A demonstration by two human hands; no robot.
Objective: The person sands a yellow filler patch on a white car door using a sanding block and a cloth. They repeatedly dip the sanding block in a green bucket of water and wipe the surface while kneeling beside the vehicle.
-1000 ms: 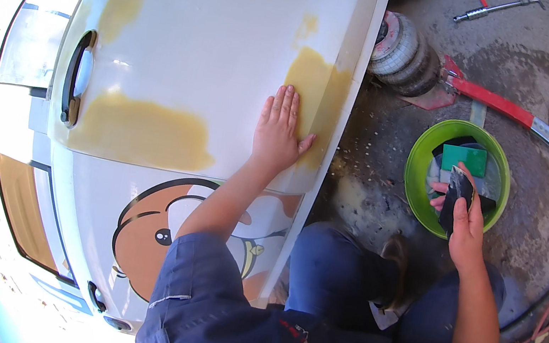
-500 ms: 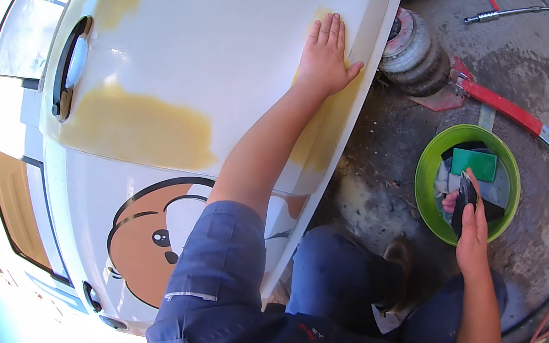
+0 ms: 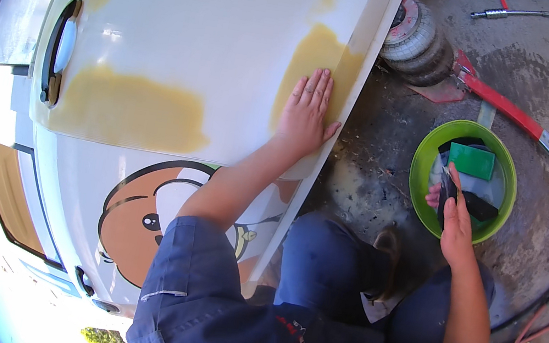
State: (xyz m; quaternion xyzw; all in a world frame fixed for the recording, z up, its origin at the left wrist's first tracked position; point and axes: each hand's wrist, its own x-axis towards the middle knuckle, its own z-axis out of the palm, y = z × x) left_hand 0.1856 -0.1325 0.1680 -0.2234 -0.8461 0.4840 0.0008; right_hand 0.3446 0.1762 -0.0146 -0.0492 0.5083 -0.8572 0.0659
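Observation:
My left hand (image 3: 307, 112) lies flat, fingers extended, on the white vehicle door (image 3: 217, 33), over a yellowish patch at its right side. Two other large yellow patches show on the panel, near a black-rimmed handle (image 3: 59, 51). My right hand (image 3: 454, 225) grips a thin black pad (image 3: 447, 199) above a green bucket (image 3: 420, 173) on the floor. In the bucket are cloudy liquid, a green rectangular block (image 3: 471, 160) and dark pieces. Below my left forearm is a brown cartoon decal (image 3: 125, 227) on the lower panel.
Beside the door stands a stacked cylindrical jack (image 3: 419, 51) on a red base, with a long red arm (image 3: 514, 109). A metal tool (image 3: 511, 14) lies at the top right, hoses (image 3: 540, 328) at the lower right. My bent knees are between bucket and door.
My left hand slid up the panel away from me, then came back down toward me, still flat. My right hand keeps hold of the black pad over the bucket.

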